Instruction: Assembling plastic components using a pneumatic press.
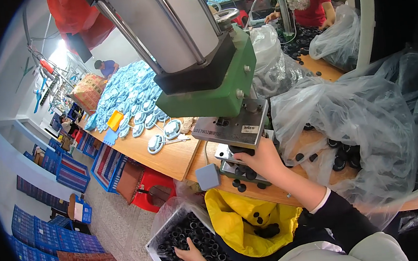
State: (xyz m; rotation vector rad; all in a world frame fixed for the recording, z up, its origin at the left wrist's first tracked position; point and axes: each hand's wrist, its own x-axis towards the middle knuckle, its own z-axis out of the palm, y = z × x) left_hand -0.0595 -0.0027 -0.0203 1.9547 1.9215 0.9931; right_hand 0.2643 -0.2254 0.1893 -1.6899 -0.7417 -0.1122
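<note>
Left hand [190, 255] rests spread, fingers released, on black ring parts in white bin [155, 250]. Right hand [262, 159] pinches black round part [241, 151] under green pneumatic press [216, 97] on wooden surface [171, 157]. Risk: ram descends, crushes fingers; misseated part jams.

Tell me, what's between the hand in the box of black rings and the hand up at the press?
In the head view, a yellow bag holding a few black parts lies between the left hand in the box of black rings and the right hand at the press.
</note>
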